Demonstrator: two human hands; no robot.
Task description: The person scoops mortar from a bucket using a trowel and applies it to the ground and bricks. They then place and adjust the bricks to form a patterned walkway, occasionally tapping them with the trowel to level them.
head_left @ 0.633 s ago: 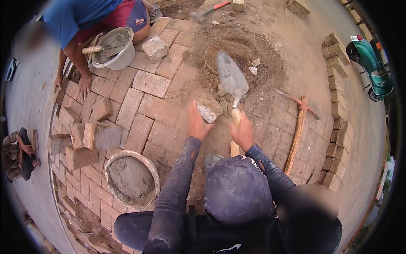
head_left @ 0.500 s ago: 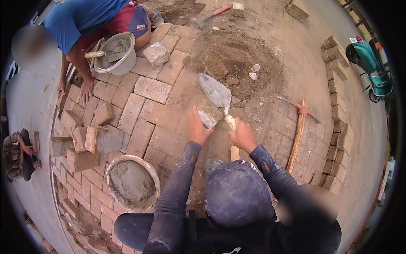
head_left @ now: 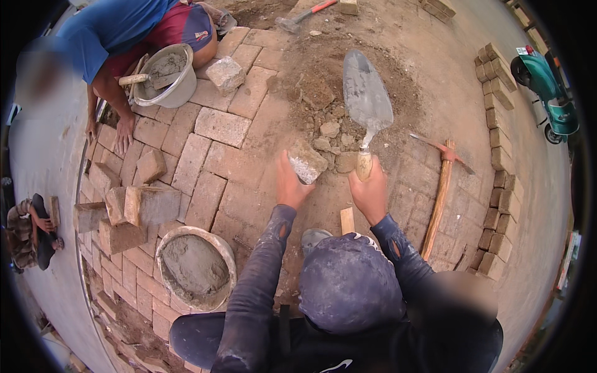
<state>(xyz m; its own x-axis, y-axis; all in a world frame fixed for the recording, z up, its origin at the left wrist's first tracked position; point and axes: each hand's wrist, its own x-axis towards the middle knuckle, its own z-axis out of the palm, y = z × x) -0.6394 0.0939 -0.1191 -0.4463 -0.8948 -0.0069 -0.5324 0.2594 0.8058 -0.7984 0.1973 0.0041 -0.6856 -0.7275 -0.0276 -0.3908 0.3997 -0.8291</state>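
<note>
Nearest: round grey pan of wet mortar point(head_left: 196, 267), set on the brick paving point(head_left: 205, 155) at the person's left, near the left elbow, presumably kept within reach.
Left hand point(head_left: 291, 183): grip clamped on a broken grey-brown brick piece point(head_left: 306, 161), held just above the paving at the edge of the bare dirt patch point(head_left: 323, 93), its broken face turned up toward the blade.
Right hand point(head_left: 370, 193): grip closed around the pale wooden handle point(head_left: 364, 165) of a pointed steel trowel point(head_left: 367, 96); the blade is raised, pointing away from the person, above the loose rubble point(head_left: 329, 133).
Between the knees: small wooden block point(head_left: 347, 221) lying on the paving.
Right side: long wooden-handled pickaxe point(head_left: 440, 199) lying on the dirt, well apart from the hands.
Left edge of paving: loose bricks standing on end point(head_left: 134, 208), near the pan.
Right edge of ground: row of stacked bricks point(head_left: 500, 161), with a green machine point(head_left: 547, 93) beyond it.
Farther left: a co-worker in a blue shirt point(head_left: 118, 25) crouches with one hand point(head_left: 123, 133) flat on the paving, beside a white bucket point(head_left: 165, 78) holding mortar and a second trowel.
Far edge: red-handled hammer point(head_left: 305, 15) on the dirt.
</note>
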